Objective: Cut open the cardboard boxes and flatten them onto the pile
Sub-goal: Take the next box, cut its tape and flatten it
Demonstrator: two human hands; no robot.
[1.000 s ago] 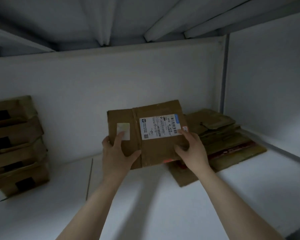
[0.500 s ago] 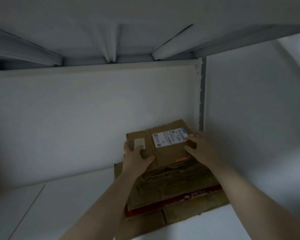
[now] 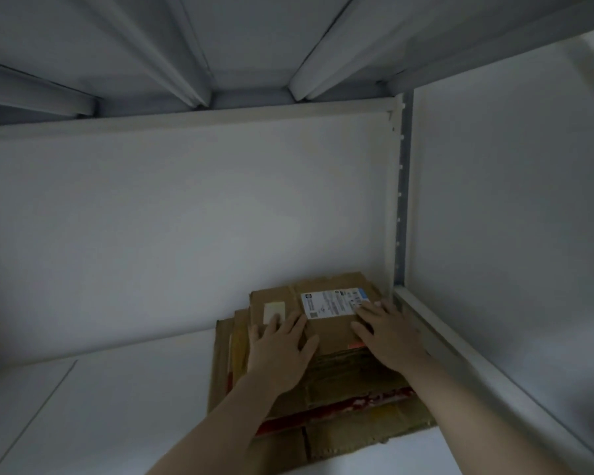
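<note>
A flattened brown cardboard box [image 3: 326,332] with a white shipping label and a pale sticker lies on top of the pile of flattened cardboard [image 3: 350,430] in the shelf's far right corner. My left hand [image 3: 282,351] presses flat on its left half, fingers straight, near the sticker. My right hand [image 3: 388,334] lies flat on its right side, fingertips on the label's edge. Both hands rest on the box from above.
The pile sits on a white shelf board [image 3: 117,406], against the white back wall [image 3: 186,234] and next to the right side panel [image 3: 511,269]. A metal upright [image 3: 400,200] stands in the corner. The shelf above [image 3: 254,46] hangs low overhead.
Both hands carried the flattened box from mid-air at the shelf's centre to the right and laid it on the pile. Their grip gave way to flat pressing. The view shifted right; the left stack left the frame.
</note>
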